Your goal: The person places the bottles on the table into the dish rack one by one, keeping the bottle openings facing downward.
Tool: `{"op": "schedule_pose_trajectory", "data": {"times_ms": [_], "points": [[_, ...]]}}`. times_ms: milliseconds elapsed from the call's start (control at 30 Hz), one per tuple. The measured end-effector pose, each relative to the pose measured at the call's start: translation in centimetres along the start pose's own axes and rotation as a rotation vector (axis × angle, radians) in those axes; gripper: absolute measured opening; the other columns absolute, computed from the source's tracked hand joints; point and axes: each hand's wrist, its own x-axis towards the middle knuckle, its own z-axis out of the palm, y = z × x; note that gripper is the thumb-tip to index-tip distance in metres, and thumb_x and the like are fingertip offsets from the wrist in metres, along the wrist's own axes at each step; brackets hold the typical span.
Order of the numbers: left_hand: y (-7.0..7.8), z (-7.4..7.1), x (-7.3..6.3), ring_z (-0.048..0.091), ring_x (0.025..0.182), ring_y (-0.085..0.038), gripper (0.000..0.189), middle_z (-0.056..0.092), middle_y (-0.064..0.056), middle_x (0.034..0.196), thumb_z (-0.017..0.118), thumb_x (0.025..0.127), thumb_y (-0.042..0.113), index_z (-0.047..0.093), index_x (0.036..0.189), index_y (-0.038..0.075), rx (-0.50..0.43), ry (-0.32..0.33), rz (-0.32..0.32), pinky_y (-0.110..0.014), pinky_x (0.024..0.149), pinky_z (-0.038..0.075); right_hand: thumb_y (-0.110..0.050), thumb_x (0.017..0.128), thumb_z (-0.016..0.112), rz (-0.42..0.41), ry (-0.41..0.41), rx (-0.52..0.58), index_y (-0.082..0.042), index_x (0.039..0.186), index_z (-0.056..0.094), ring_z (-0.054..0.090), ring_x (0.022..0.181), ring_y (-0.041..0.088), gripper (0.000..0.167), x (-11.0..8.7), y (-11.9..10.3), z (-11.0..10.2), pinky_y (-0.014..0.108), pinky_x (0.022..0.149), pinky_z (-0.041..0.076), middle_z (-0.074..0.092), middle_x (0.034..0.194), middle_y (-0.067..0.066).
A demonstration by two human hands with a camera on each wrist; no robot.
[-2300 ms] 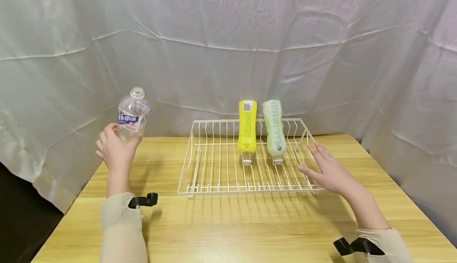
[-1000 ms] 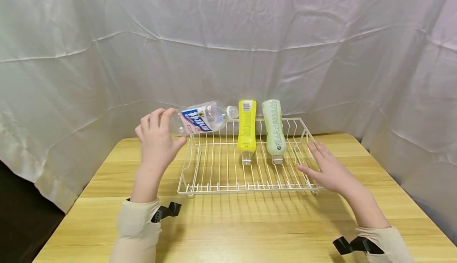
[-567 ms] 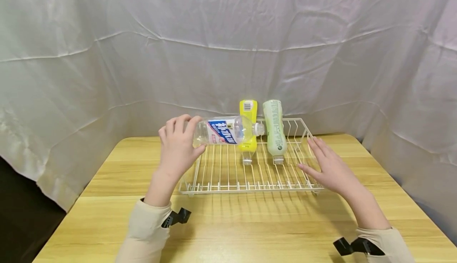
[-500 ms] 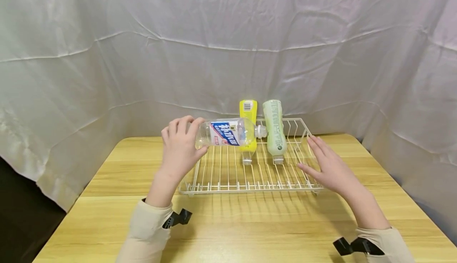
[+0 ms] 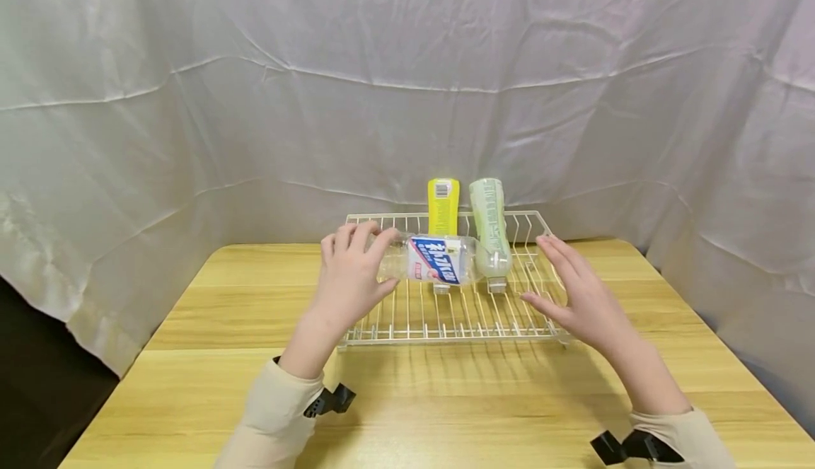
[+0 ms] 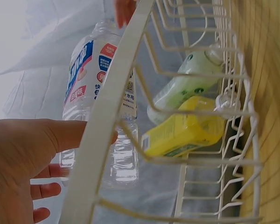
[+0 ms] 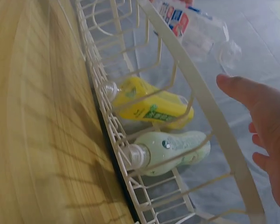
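My left hand (image 5: 350, 274) grips a clear plastic bottle (image 5: 436, 260) round its base end. The bottle lies sideways above a white wire dish rack (image 5: 458, 342), neck to the right, with a blue and white label. In the head view its neck overlaps a pale green bottle (image 5: 489, 207), and its body partly hides a yellow bottle (image 5: 443, 207). Both of those lean neck-down in the rack, as the right wrist view also shows. With fingers straight and thumb spread, my right hand (image 5: 586, 303) is at the rack's right side, holding nothing; its thumb points towards the clear bottle's neck.
A wooden table (image 5: 446, 412) carries the rack near its far edge. Grey cloth (image 5: 407, 66) hangs behind and on both sides. Each sleeve bears a black wrist mount (image 5: 331, 400). The rack's top rail (image 7: 200, 88) runs between both bottles and the right hand in the right wrist view.
My left hand brought the clear bottle from the left, turned it from upright to sideways, and moved it right and lower over the rack. My right hand has shifted slightly left from the rack's side.
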Motion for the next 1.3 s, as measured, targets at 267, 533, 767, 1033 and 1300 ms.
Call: {"op": "schedule_pose_trajectory", "data": {"times_ms": [267,533,767,1033,1300], "points": [[1.5,0.9,-0.2,0.043,0.116,-0.027,0.073,0.054,-0.003,0.125,0.087,0.067,0.040,0.054,0.130,0.024,0.023,0.002,0.104,-0.046,0.092,0.033,-0.063,0.090,0.052,-0.193,0.132,0.054,0.001,0.142,0.046,0.045,0.133,0.037,0.083,0.5,-1.6,0.3,0.022,0.120,0.020,0.050,0.143,0.020],[2.5,1.3,-0.5,0.045,0.113,-0.024,0.075,0.054,-0.001,0.124,0.085,0.067,0.046,0.053,0.131,0.025,0.050,0.011,0.169,-0.043,0.091,0.034,-0.060,0.090,0.055,-0.290,0.167,0.091,0.005,0.133,0.054,0.051,0.123,0.039,0.078,0.8,-2.5,0.8,0.023,0.119,0.024,0.055,0.136,0.020],[3.3,1.3,-0.5,0.046,0.111,-0.024,0.073,0.055,-0.001,0.123,0.084,0.068,0.048,0.053,0.130,0.024,0.079,0.042,0.201,-0.042,0.090,0.035,-0.054,0.091,0.058,-0.359,0.187,0.109,0.006,0.132,0.055,0.054,0.122,0.038,0.072,0.9,-2.7,1.1,0.025,0.118,0.028,0.059,0.131,0.021],[3.6,1.2,-0.5,0.046,0.111,-0.024,0.072,0.056,-0.001,0.123,0.083,0.068,0.047,0.053,0.129,0.023,0.066,0.064,0.209,-0.041,0.090,0.035,-0.058,0.091,0.055,-0.305,0.122,0.048,0.002,0.136,0.053,0.050,0.133,0.028,0.076,0.5,-2.7,1.0,0.022,0.118,0.025,0.057,0.135,0.019],[3.6,1.2,-0.6,0.044,0.112,-0.023,0.071,0.053,-0.001,0.124,0.081,0.071,0.046,0.052,0.131,0.023,0.049,0.070,0.220,-0.042,0.091,0.033,-0.054,0.091,0.059,-0.355,0.171,0.099,0.007,0.128,0.057,0.055,0.120,0.035,0.071,0.8,-2.7,1.2,0.022,0.117,0.028,0.060,0.128,0.020]]}}
